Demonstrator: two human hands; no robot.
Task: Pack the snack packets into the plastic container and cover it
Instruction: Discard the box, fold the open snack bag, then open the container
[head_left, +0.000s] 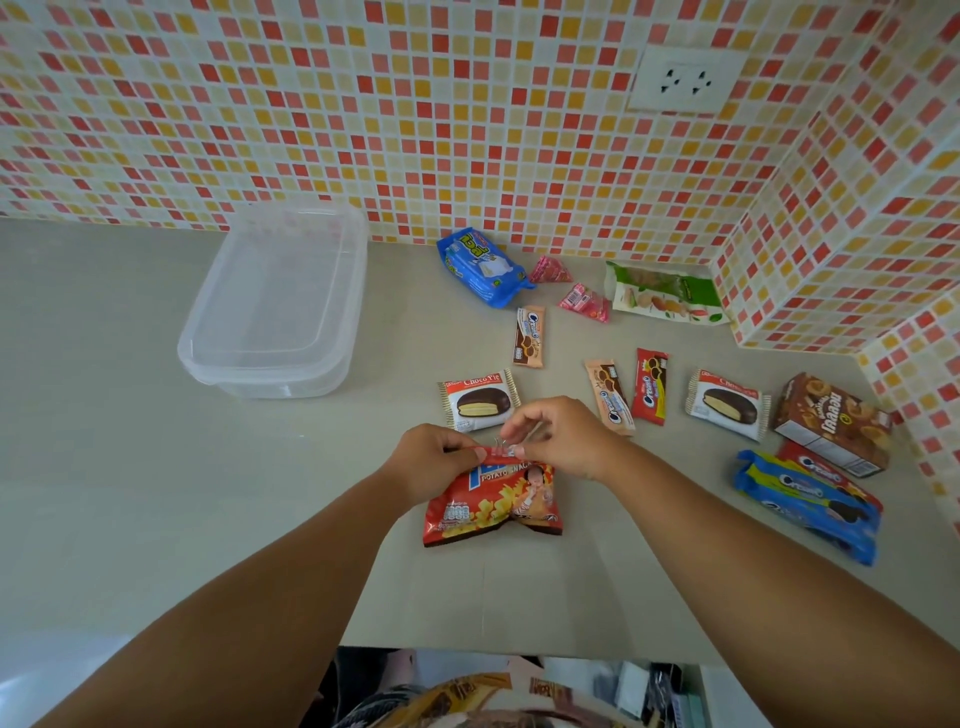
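A red potato snack bag (493, 506) lies on the grey counter in front of me. My left hand (434, 460) pinches its folded top edge. Just to the right, my right hand (558, 436) holds a small metal clip at that same edge. The clear plastic container (275, 306), with its lid lying on top, stands at the back left. Several other packets lie scattered to the right: a Choco Pie (480, 400), a second Choco Pie (727, 405), small cream biscuit packets (529, 336), a blue wafer pack (480, 267), and a blue cookie roll (810, 506).
A brown biscuit box (831, 423) and a green-and-white nut bag (665, 293) lie near the tiled corner on the right. Two pink sachets (584, 301) lie between packets. A wall socket (685, 80) sits high on the tiles. The counter's front edge (519, 649) is near me.
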